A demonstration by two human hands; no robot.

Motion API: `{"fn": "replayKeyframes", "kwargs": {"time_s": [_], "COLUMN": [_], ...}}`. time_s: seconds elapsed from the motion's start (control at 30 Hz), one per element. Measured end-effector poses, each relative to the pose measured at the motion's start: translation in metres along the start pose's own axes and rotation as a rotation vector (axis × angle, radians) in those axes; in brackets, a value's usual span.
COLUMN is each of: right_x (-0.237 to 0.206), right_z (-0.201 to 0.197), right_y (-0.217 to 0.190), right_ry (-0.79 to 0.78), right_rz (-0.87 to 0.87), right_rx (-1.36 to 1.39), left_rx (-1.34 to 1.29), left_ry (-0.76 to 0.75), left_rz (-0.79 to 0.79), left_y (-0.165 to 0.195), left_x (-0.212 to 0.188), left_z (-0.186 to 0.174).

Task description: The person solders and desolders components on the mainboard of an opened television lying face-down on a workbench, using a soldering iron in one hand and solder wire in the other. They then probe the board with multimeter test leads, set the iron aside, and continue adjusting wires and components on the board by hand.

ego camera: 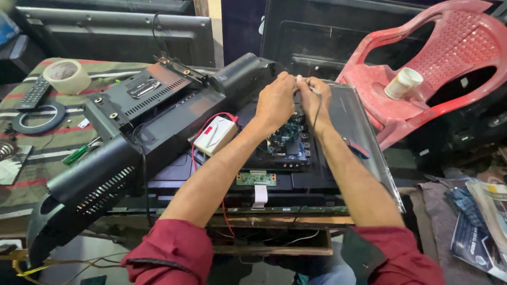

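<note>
An opened flat television (364, 142) lies face down on the table with its blue main circuit board (288, 142) and a small green board (255, 179) exposed. My left hand (275, 101) and my right hand (315, 97) meet above the far edge of the blue board, fingers pinched together. The right hand seems to pinch a thin black wire (316, 117) that hangs down toward the board. What the left fingers grip is hidden. A white box with a red display (216, 134) sits left of the board, with red wires running from it.
The black plastic back cover (132, 132) lies tilted across the table's left. A tape roll (67, 76), a remote (35, 92) and a green screwdriver (78, 154) lie on the striped cloth. A red plastic chair (449, 63) holding a white cup (403, 83) stands right.
</note>
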State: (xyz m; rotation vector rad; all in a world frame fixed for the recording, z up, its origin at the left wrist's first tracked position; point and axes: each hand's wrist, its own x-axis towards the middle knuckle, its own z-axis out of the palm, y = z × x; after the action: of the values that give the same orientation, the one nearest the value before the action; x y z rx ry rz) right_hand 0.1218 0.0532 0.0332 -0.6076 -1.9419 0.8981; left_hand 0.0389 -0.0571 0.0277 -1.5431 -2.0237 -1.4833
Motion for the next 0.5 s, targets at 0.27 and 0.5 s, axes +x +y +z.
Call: {"fn": "replayKeyframes", "kwargs": {"time_s": [0.27,0.5], "right_x": [0.007,0.012], "right_z": [-0.002,0.001], "right_y": [-0.014,-0.018], "right_ry": [-0.046,-0.149], "right_rz": [0.252,0.308], "right_rx": [0.198,0.492], "left_rx": [0.069,-0.383], "left_ry": [-0.001,0.130], "left_rz": [-0.237,-0.144], "left_y": [-0.005,-0.041], "left_x": [-0.001,0.022], "left_z": [-0.020,-0.003]}}
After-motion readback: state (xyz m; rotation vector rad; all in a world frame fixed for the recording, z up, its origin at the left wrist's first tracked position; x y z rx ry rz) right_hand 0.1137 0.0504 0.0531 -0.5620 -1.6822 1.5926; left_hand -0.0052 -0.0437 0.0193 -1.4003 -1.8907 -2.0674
